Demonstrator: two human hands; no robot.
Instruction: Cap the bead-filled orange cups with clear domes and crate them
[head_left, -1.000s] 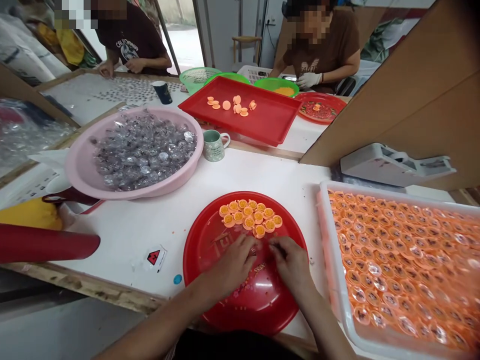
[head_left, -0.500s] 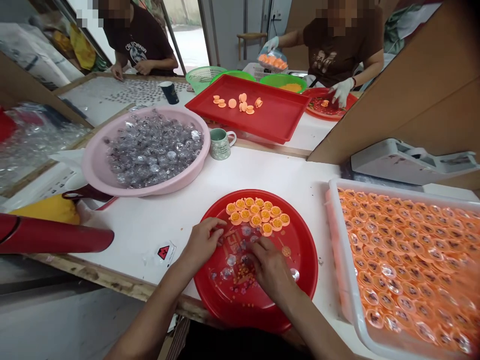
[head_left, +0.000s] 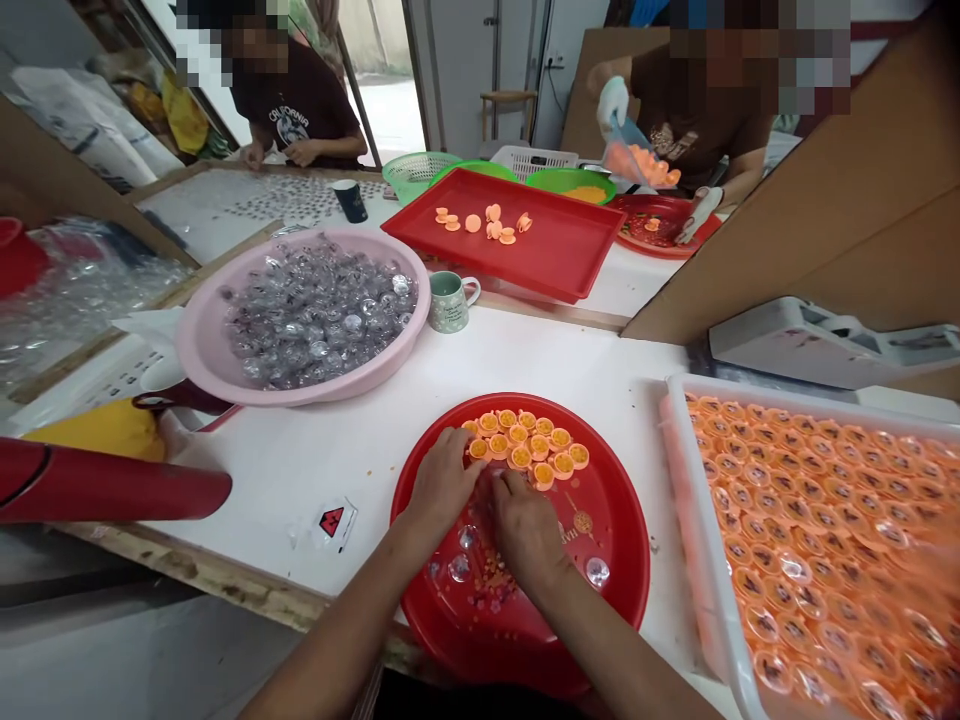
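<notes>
My left hand [head_left: 447, 476] is over the left side of a round red tray [head_left: 619, 600], thumb and fingers apart beside the orange toy cups [head_left: 518, 434]. The cups are grouped at the tray's far side and hold yellow bits. My right hand [head_left: 527, 525] is curled closed just below them, fingertips near my left thumb; whatever it may hold is hidden. Small clear plastic domes [head_left: 459, 568] lie left of my right hand, and another clear dome [head_left: 598, 571] lies to its right. Small loose orange and pink bits [head_left: 491, 590] are scattered on the tray bottom.
At right stands a white bin [head_left: 739, 640] filled with capped orange cups. A pink basin [head_left: 202, 345] of clear domes and a green mug [head_left: 450, 303] stand back left. Farther off is a red rectangular tray [head_left: 555, 265]. Two people work opposite; one gloved hand [head_left: 613, 102] holds a bag.
Both my hands have moved farther in, toward the cups, and closer together. Across the table, the co-worker's bag of orange pieces has moved right and is tilted over a red tray.
</notes>
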